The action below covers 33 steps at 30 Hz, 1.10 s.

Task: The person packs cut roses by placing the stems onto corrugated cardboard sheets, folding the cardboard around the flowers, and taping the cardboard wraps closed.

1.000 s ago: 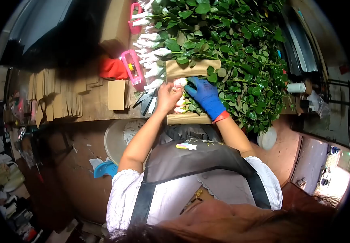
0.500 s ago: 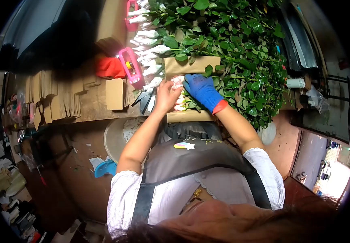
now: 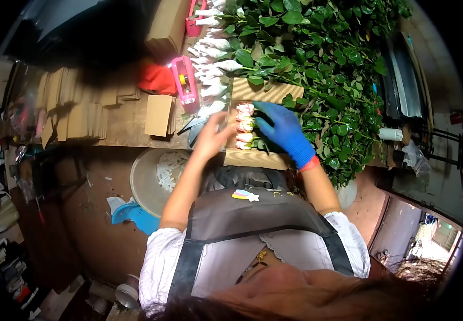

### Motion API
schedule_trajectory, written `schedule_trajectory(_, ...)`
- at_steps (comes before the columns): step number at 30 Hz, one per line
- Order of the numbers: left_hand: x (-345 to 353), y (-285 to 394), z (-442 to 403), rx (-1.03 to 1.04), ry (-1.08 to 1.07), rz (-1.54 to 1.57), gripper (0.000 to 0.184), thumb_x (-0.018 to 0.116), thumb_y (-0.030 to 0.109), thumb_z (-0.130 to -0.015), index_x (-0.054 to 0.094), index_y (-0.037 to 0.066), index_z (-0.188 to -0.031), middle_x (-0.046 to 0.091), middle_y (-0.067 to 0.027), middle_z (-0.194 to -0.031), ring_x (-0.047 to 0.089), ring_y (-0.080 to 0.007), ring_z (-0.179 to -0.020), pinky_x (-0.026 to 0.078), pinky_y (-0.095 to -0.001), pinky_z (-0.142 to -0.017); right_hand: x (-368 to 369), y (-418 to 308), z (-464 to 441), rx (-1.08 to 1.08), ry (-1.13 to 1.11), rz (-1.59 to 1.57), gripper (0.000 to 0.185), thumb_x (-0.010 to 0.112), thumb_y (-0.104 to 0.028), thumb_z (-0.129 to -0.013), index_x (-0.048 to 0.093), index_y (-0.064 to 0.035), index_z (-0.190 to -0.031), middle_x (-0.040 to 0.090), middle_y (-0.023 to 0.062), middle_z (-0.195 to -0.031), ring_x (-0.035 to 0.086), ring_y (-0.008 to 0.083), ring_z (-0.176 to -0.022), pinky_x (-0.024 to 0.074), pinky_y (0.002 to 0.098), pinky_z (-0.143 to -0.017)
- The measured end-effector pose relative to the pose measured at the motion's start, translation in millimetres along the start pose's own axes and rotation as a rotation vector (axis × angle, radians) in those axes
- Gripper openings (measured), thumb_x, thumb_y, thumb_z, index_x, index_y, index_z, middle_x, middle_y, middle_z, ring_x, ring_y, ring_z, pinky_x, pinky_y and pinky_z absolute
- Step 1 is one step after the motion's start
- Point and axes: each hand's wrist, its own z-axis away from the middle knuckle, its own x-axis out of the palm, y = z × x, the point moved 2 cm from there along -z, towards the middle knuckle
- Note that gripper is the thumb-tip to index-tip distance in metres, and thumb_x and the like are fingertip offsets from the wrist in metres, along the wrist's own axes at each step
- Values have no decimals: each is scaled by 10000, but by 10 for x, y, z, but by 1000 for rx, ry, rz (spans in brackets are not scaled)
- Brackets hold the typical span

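Note:
A short column of pink-and-cream roses (image 3: pixel 245 125) lies on corrugated cardboard (image 3: pixel 266 92) at the front of the table. My left hand (image 3: pixel 212 139), bare and a little blurred, is just left of the blooms with its fingers loosely apart. My right hand (image 3: pixel 285 131) wears a blue knit glove with a red cuff. Its thumb and forefinger are spread at the right side of the roses, by the upper blooms; whether they touch is hard to tell. Dark-handled scissors (image 3: pixel 193 130) lie beside my left hand, partly covered by it.
White-netted rose heads (image 3: pixel 215 67) line up behind, their leafy stems (image 3: pixel 328 69) covering the table's right. A pink tape dispenser (image 3: pixel 185 83), red cloth (image 3: pixel 157 78) and cardboard pieces (image 3: pixel 160 115) lie to the left. Below the edge stands a tub (image 3: pixel 144 182) with white scraps.
My left hand has drawn back left from the roses it was touching. My right hand's fingers have spread, uncovering more of the blooms. The whole view has shifted slightly.

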Motion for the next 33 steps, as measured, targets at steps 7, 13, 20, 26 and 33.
schedule_trajectory(7,-1423,-599,-67,-109,573,-1113,874,822,333,-788,393,-69,-1435,529,-300,-1363,497,-448,-1277,412,-483,-1081,-200,40,385,55,211,-150,398,699,-166,-881,666,-87,-1269,693,158,-1199,671,338,-1050,539,409,-906)
schedule_trajectory(13,-1670,-580,-124,-339,414,-830,918,846,354,-762,381,-8,-1465,584,-274,-1326,559,-404,-1243,425,-488,-1070,-253,-31,390,-13,172,-78,400,701,-120,-886,666,-75,-1282,685,166,-1222,664,350,-1076,532,410,-933)
schedule_trajectory(20,-1122,586,263,208,656,-930,870,834,327,-755,412,27,-1454,572,-208,-1297,541,-392,-1197,407,-499,-1055,-98,-472,401,288,-100,-696,478,672,-185,-946,568,-18,-1381,662,137,-1232,662,191,-1055,523,336,-936)
schedule_trajectory(26,56,958,467,483,175,-390,946,870,301,-755,355,-21,-1479,532,-209,-1286,566,-376,-1121,490,-441,-971,-24,-408,192,462,-144,-994,413,648,-283,-989,606,1,-1286,688,76,-1092,621,112,-971,533,291,-866)
schedule_trajectory(33,-217,539,164,420,73,-517,264,709,88,-877,640,44,-1128,609,-127,-960,633,-290,-831,510,-393,-727,173,416,150,689,-381,-924,342,688,-349,-959,669,-12,-1014,646,4,-826,629,85,-664,522,244,-602)
